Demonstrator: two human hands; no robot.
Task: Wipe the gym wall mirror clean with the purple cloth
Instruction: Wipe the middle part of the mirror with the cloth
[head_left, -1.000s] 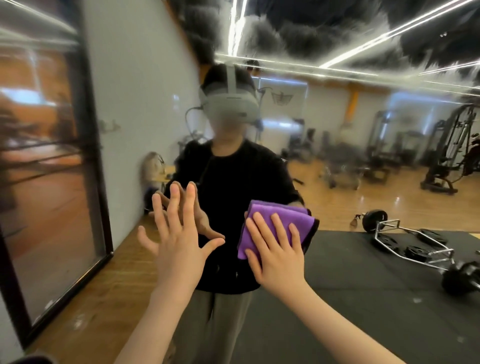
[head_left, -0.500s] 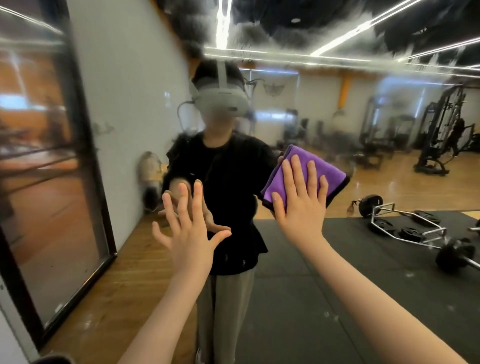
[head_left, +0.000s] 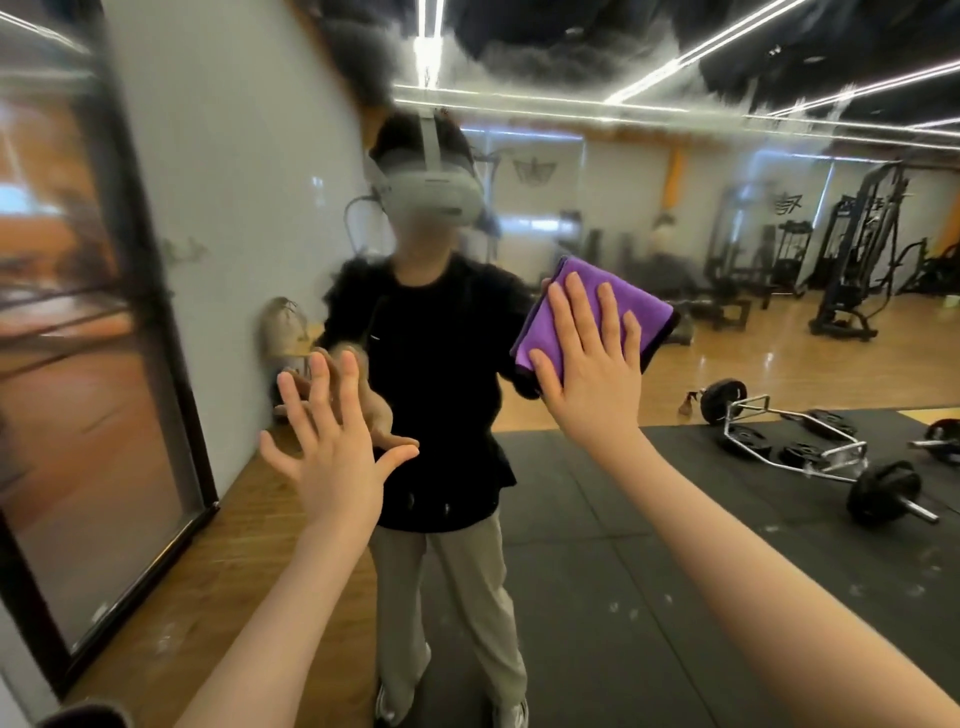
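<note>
Here, two hands up | left hand (head_left: 332, 457): fingers spread, holding nothing | right hand (head_left: 587, 374): fingers straight, pressing one folded purple cloth (head_left: 613, 306) flat on the mirror (head_left: 675, 519) | cloth tilted, a corner pointing up-left | reflected beyond: one barbell (head_left: 883, 493).

Bright ceiling light strips (head_left: 670, 67) streak and glare across the mirror (head_left: 675, 234). Motion blur softens the left edge; wide-angle distortion bends the door frame (head_left: 150, 291).
</note>
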